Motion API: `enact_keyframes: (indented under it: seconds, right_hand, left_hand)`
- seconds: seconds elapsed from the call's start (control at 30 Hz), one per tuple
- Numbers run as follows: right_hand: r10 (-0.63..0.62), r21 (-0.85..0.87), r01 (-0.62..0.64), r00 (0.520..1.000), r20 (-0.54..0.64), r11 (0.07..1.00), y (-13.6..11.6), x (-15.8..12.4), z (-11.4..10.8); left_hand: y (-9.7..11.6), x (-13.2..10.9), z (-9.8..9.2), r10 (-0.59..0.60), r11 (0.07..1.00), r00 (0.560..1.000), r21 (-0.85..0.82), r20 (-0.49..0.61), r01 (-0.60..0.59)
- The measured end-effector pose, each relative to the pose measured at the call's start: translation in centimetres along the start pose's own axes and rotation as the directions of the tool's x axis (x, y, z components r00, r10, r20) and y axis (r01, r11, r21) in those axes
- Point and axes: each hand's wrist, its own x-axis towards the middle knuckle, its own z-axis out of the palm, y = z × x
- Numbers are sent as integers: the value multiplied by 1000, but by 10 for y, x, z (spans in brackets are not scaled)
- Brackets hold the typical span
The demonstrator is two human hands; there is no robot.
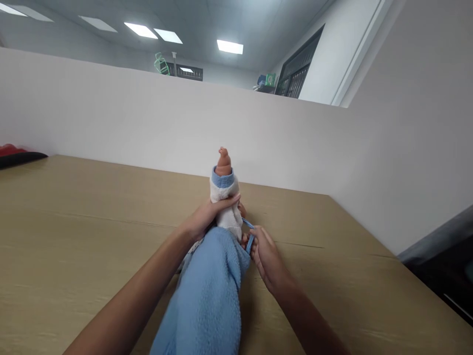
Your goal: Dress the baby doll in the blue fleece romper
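Note:
A baby doll's arm in a fuzzy white sleeve (231, 219) with a blue cuff (222, 180) points up and away from me. The doll's small hand (223, 160) sticks out of the cuff. My left hand (207, 214) is closed around the sleeve below the cuff, its thumb lying across the front. A light blue fleece garment (210, 296) stretches from the lower edge toward the sleeve. My right hand (264, 254) pinches the blue trim (250, 241) at the garment's edge, just right of the doll. Another small skin-coloured doll part (244, 240) shows beside the trim; the rest of the doll is hidden.
All this is over a tan tabletop (92, 236) with thin seams. A low white partition (166, 128) stands behind it. At the far left lies a red and black object (18, 155). A dark area (439, 276) lies beyond the table's right edge.

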Motion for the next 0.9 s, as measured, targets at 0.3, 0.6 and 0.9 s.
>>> enact_keyframes:
  seconds: [0.3,0.6,0.9]
  right_hand:
    - [-19,-35,22,995,96,999,6,-11,6]
    - [-296,-156,401,842,450,903,46,-55,9]
    - [-386,-197,469,855,345,861,41,-63,50]
  left_hand:
    - [-4,3,-12,223,971,975,-89,6,-221]
    - [2,9,-29,258,883,966,-414,27,-224]
    - [0,17,-70,249,814,967,-530,-52,-238]
